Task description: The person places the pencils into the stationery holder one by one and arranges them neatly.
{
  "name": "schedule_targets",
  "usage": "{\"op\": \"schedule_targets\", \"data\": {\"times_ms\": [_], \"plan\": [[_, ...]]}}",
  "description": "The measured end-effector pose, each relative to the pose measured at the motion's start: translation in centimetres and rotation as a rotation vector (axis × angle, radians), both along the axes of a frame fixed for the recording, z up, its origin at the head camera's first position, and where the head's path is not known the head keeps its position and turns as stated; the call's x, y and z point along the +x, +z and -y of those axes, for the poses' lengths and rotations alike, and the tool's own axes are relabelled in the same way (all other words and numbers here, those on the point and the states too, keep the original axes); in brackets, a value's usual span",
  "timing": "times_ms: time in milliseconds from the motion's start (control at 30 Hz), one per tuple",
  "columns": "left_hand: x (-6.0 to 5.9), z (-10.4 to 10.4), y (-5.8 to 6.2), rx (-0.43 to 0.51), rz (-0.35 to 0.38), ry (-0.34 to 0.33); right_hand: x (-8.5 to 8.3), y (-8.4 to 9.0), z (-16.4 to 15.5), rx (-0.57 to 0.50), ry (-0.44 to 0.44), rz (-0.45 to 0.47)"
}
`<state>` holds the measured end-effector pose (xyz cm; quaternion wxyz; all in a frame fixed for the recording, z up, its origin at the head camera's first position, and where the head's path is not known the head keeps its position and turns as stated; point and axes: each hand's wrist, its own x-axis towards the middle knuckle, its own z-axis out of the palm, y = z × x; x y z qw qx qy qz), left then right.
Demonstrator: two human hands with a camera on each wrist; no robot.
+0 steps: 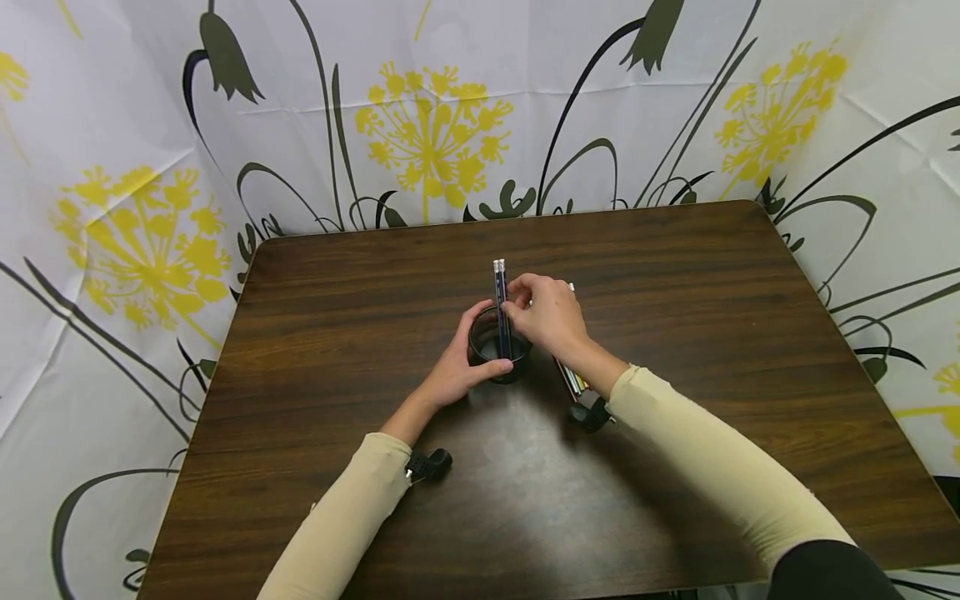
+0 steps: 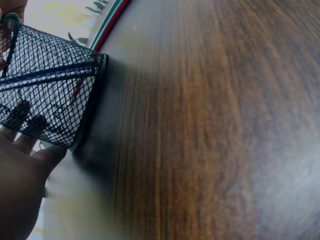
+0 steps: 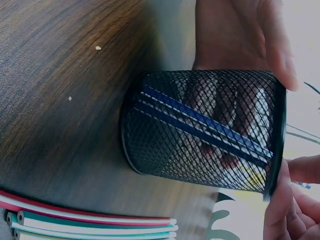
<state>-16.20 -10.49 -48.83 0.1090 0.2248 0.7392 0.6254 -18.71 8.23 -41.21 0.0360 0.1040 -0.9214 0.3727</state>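
A black mesh pencil cup [image 1: 498, 348] stands upright at the middle of the dark wooden table [image 1: 675, 275]. My left hand [image 1: 467, 358] grips it from the left, thumb on the near side. Two blue pencils [image 1: 500, 300] stand in the cup with their eraser ends up, and my right hand [image 1: 514, 307] pinches them just above the rim. In the right wrist view the cup [image 3: 200, 130] shows the blue pencils [image 3: 205, 121] slanting inside it, with the left hand's fingers [image 3: 240, 35] behind. In the left wrist view the cup [image 2: 47, 95] sits against my palm [image 2: 20, 180].
Several more pencils [image 1: 572, 377] lie on the table under my right wrist, to the right of the cup, seen as red, green and white shafts [image 3: 90, 222] in the right wrist view. A flowered curtain [image 1: 435, 125] surrounds the table.
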Motion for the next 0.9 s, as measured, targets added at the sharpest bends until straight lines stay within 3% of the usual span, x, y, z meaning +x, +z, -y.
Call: {"op": "schedule_targets", "data": {"times_ms": [200,400,567,700,900], "plan": [[0.0,-0.2,-0.2,0.027,-0.004,-0.014,-0.2,0.5,-1.5,-0.091,0.058,0.126],[0.4,-0.4,1.3,0.051,-0.005,-0.014,-1.4,-0.1,-4.6,-0.126,-0.017,0.188],[1.1,-0.4,2.9,0.016,-0.006,-0.012,-2.5,-2.5,-7.6,-0.055,-0.13,0.225],[1.2,-0.4,3.1,0.016,-0.006,-0.016,-2.8,-4.2,-9.3,0.036,-0.176,0.26],[1.1,-0.3,3.1,0.024,-0.011,-0.021,-3.0,-5.4,-10.0,0.117,-0.162,0.33]]}}
